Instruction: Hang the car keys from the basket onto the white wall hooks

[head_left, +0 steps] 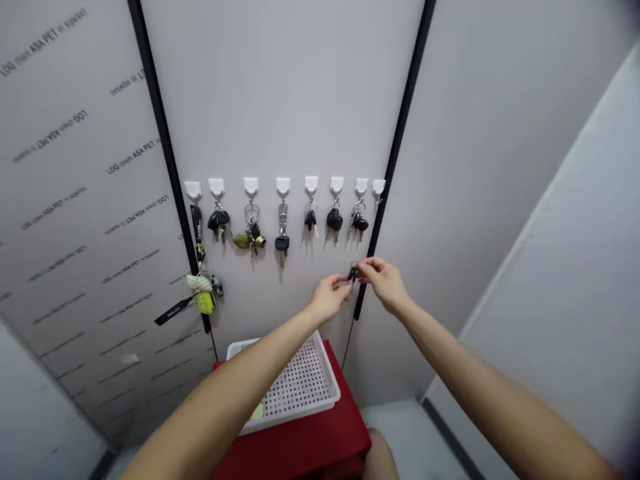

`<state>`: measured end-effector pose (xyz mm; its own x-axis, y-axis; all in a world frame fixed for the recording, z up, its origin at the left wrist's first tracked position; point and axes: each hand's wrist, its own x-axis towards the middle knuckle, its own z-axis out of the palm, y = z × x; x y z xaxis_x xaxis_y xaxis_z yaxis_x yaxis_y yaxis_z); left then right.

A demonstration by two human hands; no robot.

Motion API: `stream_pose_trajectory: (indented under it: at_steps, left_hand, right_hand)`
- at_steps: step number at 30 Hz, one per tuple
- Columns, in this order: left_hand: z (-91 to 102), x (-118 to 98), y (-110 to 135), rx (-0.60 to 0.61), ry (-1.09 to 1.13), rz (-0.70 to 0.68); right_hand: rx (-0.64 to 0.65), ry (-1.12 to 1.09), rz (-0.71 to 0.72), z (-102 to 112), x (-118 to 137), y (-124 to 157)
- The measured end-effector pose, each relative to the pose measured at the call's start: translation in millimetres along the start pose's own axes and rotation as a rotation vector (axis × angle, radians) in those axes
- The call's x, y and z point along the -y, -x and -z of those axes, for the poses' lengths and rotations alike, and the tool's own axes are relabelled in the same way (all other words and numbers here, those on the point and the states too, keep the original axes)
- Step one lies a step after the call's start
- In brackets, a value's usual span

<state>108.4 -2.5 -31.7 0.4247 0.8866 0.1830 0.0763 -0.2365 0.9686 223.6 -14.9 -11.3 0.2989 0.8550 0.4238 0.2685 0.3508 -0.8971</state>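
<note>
My left hand (329, 298) and my right hand (384, 283) meet in front of the white wall, both pinching a small black key bunch (353, 272) between their fingertips. Its ring and blade are mostly hidden by my fingers. Above and to the left, a row of white adhesive hooks (283, 186) runs across the wall. Several carry key bunches, such as the black-fobbed keys (334, 219) closest to my hands. The rightmost hook (379, 187) shows nothing hanging from it.
A white perforated plastic tray (327, 367) sits on a red-covered stand (340, 447) below my forearms. A lime-green tagged key bunch (205, 302) hangs at the left. Black vertical strips (400, 140) edge the wall panel, with printed boards to the left.
</note>
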Motion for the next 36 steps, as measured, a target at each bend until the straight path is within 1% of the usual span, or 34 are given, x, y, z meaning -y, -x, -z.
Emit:
stream_pose_trajectory:
  at_steps: [3, 5, 7, 10, 14, 17, 19, 22, 24, 26, 27, 28, 29, 30, 32, 33, 34, 35, 36]
  left_hand:
    - [-13.3, -33, -24, -0.002, -0.065, -0.181]
    - [-21.1, -52, -38, -0.028, -0.115, -0.271]
    - [-26.9, -67, -48, -0.057, -0.178, -0.324]
    - [-30.5, -84, -56, -0.078, -0.277, -0.348]
    - [-28.6, -94, -60, -0.102, -0.351, -0.346]
    - [-26.4, -92, -63, -0.093, -0.354, -0.346]
    - [-25.1, -87, -63, -0.083, -0.343, -0.335]
    - [-21.8, -75, -56, -0.056, -0.299, -0.299]
    - [-17.7, -62, -44, -0.028, -0.236, -0.255]
    - [-11.5, -43, -27, 0.007, -0.134, -0.182]
    - [-7.7, -29, -17, 0.020, -0.070, -0.133]
    - [-3.3, -14, -6, 0.031, -0.002, -0.075]
    - [1.5, 4, 5, 0.026, 0.060, -0.002]
    - [6.8, 22, 16, 0.001, 0.098, 0.071]
    - [19.0, 57, 35, -0.064, 0.123, 0.218]
    - [26.1, 70, 42, -0.073, 0.127, 0.280]
    - [33.9, 79, 48, -0.083, 0.125, 0.317]
    - [42.4, 81, 52, -0.092, 0.117, 0.331]
    - [51.5, 78, 54, -0.107, 0.104, 0.310]
  right_hand:
    - [-0.116, -0.086, 0.026, 16, 31, -26]
    - [-0.185, -0.088, 0.054, 23, 49, -42]
    - [-0.248, -0.057, 0.075, 28, 62, -55]
    - [-0.340, 0.021, 0.080, 31, 73, -71]
    - [-0.412, 0.165, 0.059, 32, 77, -88]
    - [-0.435, 0.304, 0.033, 32, 77, -97]
    - [-0.416, 0.362, 0.008, 34, 75, -100]
    - [-0.326, 0.416, -0.023, 38, 66, -99]
    - [-0.283, 0.440, -0.026, 40, 54, -92]
    - [-0.232, 0.447, -0.027, 40, 37, -77]
    - [-0.171, 0.447, -0.040, 39, 27, -66]
    - [-0.082, 0.443, -0.060, 36, 16, -52]
    - [0.059, 0.443, -0.102, 31, 4, -37]
    - [0.172, 0.440, -0.134, 26, -8, -20]
    - [0.390, 0.441, -0.207, 13, -32, 15]
    - [0.507, 0.447, -0.247, 5, -42, 30]
    - [0.622, 0.458, -0.288, -3, -50, 43]
    - [0.732, 0.474, -0.317, -12, -55, 52]
    - [0.812, 0.482, -0.308, -22, -57, 57]
